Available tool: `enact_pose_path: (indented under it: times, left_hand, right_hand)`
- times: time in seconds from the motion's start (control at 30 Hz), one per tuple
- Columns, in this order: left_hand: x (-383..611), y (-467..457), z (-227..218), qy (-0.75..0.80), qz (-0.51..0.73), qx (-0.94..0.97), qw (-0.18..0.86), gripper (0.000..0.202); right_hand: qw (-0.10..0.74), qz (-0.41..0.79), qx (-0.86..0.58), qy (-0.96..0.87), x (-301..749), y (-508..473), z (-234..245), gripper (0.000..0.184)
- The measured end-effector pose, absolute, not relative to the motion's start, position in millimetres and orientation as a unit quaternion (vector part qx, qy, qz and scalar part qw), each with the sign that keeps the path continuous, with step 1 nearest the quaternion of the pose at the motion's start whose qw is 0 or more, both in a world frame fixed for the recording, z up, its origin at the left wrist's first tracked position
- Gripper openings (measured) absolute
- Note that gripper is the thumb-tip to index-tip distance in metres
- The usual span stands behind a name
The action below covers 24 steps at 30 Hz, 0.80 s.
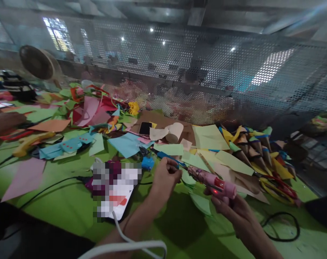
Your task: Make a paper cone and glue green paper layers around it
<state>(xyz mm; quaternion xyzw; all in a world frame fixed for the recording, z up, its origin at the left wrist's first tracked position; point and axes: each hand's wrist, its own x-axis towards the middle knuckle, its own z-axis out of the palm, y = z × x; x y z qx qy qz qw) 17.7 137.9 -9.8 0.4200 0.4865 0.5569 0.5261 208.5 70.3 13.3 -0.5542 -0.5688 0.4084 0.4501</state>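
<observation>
In my right hand is a pink hot glue gun, its small red light lit and its dark-stained front end turned left toward my other hand. My left hand is closed in a pinch close to the nozzle. A bit of blue shows at its fingertips, but what it grips is too small to make out. Beyond the fingers lie blue-handled scissors or a similar tool, partly hidden. A crumpled blue piece rests left of that hand. Pale green paper lies under the glue gun.
A phone with a white cable lies left of my forearm. Paper sheets, a paper roll, several paper cones and red-and-yellow scissors cover the green table. At left are a yellow glue gun and another person's hand.
</observation>
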Motion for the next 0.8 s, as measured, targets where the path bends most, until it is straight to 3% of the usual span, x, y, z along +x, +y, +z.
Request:
enact_pose_path:
  times: [0.8]
  left_hand:
    - [17.6, 129.1, -6.3, 0.535, 0.506, 0.51, 0.444, 0.021]
  right_hand:
    - [0.453, 0.45, -0.538, -0.55, 216.3, 74.6, 4.0, 0.036]
